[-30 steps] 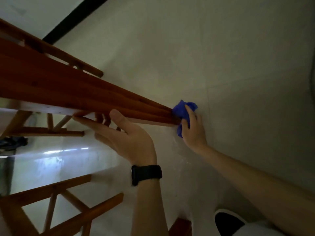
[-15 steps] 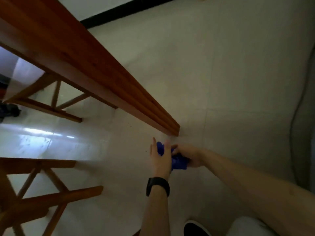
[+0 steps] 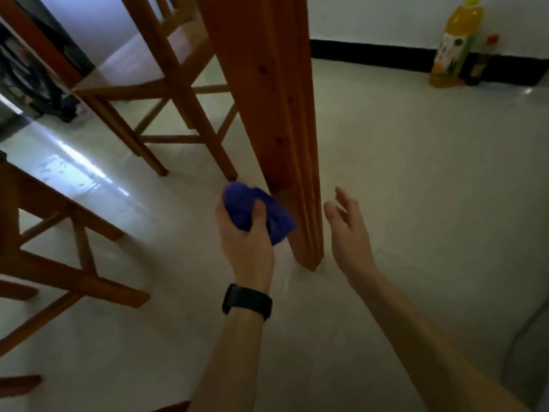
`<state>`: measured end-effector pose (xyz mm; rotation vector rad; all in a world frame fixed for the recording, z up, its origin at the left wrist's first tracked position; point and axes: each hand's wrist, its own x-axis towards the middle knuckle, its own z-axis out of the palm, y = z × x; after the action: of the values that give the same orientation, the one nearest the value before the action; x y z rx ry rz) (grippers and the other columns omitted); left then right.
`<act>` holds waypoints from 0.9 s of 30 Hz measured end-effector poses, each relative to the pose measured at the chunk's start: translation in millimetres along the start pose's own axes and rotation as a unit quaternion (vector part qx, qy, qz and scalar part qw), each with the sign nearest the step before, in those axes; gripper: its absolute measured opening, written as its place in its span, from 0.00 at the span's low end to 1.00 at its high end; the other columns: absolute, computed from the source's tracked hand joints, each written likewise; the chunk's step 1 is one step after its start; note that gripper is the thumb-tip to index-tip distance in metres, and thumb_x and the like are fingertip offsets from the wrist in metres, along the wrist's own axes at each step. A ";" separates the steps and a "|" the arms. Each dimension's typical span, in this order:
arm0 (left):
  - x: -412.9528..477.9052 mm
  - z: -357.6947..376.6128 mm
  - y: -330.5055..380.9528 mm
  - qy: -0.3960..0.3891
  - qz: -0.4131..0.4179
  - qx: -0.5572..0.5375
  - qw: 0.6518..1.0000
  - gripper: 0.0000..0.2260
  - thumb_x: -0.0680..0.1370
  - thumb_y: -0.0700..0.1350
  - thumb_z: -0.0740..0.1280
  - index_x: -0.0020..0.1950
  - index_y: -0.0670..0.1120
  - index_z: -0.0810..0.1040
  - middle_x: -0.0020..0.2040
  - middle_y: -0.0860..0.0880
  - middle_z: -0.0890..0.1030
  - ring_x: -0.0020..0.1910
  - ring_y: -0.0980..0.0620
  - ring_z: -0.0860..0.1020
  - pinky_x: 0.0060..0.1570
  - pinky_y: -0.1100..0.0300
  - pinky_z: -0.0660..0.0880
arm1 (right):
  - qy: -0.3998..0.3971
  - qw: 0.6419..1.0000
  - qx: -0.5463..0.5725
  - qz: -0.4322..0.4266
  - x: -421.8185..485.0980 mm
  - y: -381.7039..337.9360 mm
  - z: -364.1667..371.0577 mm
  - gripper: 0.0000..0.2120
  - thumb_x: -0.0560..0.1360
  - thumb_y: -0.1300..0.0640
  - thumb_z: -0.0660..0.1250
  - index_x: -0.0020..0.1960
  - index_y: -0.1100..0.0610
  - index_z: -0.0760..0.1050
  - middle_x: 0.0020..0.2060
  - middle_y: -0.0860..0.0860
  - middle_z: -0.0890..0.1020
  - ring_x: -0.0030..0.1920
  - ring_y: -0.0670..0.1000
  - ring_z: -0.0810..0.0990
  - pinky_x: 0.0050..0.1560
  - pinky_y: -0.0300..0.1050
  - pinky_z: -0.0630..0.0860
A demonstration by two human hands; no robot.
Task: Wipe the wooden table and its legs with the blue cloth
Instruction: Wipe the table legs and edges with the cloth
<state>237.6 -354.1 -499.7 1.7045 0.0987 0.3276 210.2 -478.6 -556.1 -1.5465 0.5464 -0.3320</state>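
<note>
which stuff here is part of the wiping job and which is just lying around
For the job: blue cloth, bunched in the left hand; wooden table leg; right hand, open beside the leg.
Just lying about: wooden chair; yellow bottle and dark bottle by the wall.
</note>
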 end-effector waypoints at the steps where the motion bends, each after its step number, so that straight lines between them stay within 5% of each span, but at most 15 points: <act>1: 6.0 0.2 18.2 0.007 0.038 -0.043 0.998 0.18 0.80 0.41 0.66 0.69 0.46 0.68 0.50 0.66 0.79 0.51 0.69 0.77 0.50 0.72 0.73 | -0.009 0.999 0.000 -0.048 5.6 -14.1 2.5 0.22 0.83 0.43 0.54 0.77 0.42 0.58 0.73 0.41 0.65 0.69 0.40 0.66 0.61 0.35 0.67; 4: 16.3 13.0 58.4 -0.007 0.132 -0.137 0.982 0.21 0.81 0.40 0.64 0.73 0.48 0.63 0.61 0.64 0.75 0.60 0.65 0.75 0.58 0.69 0.72 | -0.075 0.990 0.044 -0.111 20.3 -41.7 10.4 0.19 0.84 0.44 0.49 0.74 0.42 0.63 0.68 0.41 0.73 0.65 0.37 0.72 0.62 0.34 0.70; 8: -2.1 49.7 27.1 0.031 0.167 0.030 0.985 0.25 0.81 0.48 0.62 0.77 0.55 0.57 0.73 0.48 0.64 0.65 0.53 0.71 0.57 0.70 0.72 | -0.094 0.991 0.046 -0.088 25.2 -41.9 11.9 0.19 0.85 0.45 0.48 0.68 0.47 0.72 0.58 0.42 0.80 0.58 0.42 0.79 0.62 0.46 0.76; 10: -31.1 48.9 -35.8 -0.075 0.074 0.147 0.984 0.31 0.81 0.47 0.63 0.77 0.62 0.50 0.73 0.51 0.60 0.66 0.52 0.69 0.59 0.63 0.73 | -0.093 0.993 0.047 -0.059 24.2 -47.0 10.1 0.20 0.84 0.44 0.47 0.66 0.46 0.73 0.57 0.43 0.81 0.57 0.42 0.79 0.60 0.45 0.76; 12: -64.3 33.0 -94.5 -0.224 -0.059 0.248 0.940 0.36 0.81 0.46 0.63 0.77 0.65 0.42 0.73 0.50 0.62 0.65 0.52 0.70 0.63 0.55 0.74 | -0.095 0.994 0.043 -0.030 24.4 -54.9 8.1 0.20 0.85 0.45 0.45 0.65 0.44 0.73 0.57 0.42 0.80 0.58 0.41 0.78 0.60 0.44 0.75; 13: -72.2 23.1 -110.0 -0.228 -0.118 0.254 0.933 0.35 0.81 0.45 0.62 0.77 0.64 0.42 0.72 0.49 0.64 0.62 0.52 0.72 0.63 0.55 0.74 | -0.098 0.994 0.038 -0.024 24.3 -57.8 7.1 0.20 0.85 0.45 0.45 0.65 0.44 0.73 0.59 0.43 0.80 0.59 0.42 0.77 0.62 0.46 0.74; 17: -25.7 11.3 -98.0 0.018 -0.217 0.076 0.973 0.26 0.80 0.43 0.65 0.75 0.53 0.59 0.66 0.50 0.73 0.61 0.50 0.75 0.62 0.53 0.72 | -0.094 0.995 0.029 -0.026 27.6 -57.0 6.6 0.21 0.85 0.46 0.45 0.69 0.49 0.72 0.62 0.45 0.79 0.64 0.46 0.76 0.69 0.52 0.71; 22: -5.4 50.4 -56.4 0.099 -0.003 0.026 0.995 0.25 0.81 0.46 0.64 0.76 0.48 0.60 0.68 0.52 0.66 0.61 0.62 0.70 0.56 0.78 0.66 | -0.091 0.994 0.027 -0.062 22.4 -45.4 10.0 0.19 0.85 0.47 0.48 0.67 0.46 0.73 0.53 0.37 0.81 0.56 0.36 0.78 0.55 0.33 0.75; 24: -25.7 65.8 -86.9 0.035 -0.048 0.071 0.996 0.24 0.82 0.53 0.60 0.77 0.50 0.59 0.66 0.51 0.67 0.58 0.59 0.71 0.56 0.71 0.71 | -0.089 0.993 0.029 -0.070 23.0 -44.1 11.3 0.17 0.85 0.46 0.48 0.67 0.44 0.72 0.53 0.36 0.80 0.55 0.34 0.78 0.52 0.31 0.73; 25: -40.4 68.1 -112.4 -0.026 -0.112 0.090 0.989 0.25 0.81 0.58 0.58 0.76 0.51 0.60 0.65 0.48 0.70 0.58 0.51 0.74 0.57 0.60 0.76 | -0.088 0.993 0.028 -0.068 23.3 -43.7 11.5 0.17 0.85 0.46 0.49 0.67 0.44 0.72 0.54 0.36 0.79 0.54 0.33 0.77 0.51 0.31 0.73; 27: -72.6 56.8 -161.4 -0.228 -0.243 0.220 0.917 0.24 0.81 0.57 0.59 0.74 0.51 0.61 0.63 0.43 0.73 0.57 0.41 0.77 0.57 0.44 0.77 | -0.087 0.994 0.024 -0.064 23.9 -41.7 11.9 0.17 0.85 0.47 0.49 0.69 0.45 0.70 0.54 0.36 0.78 0.52 0.30 0.77 0.48 0.27 0.73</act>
<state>203.2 -400.1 -676.4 2.0841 0.2597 -0.5030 242.2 -481.8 -518.4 -1.5492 0.3007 -0.3023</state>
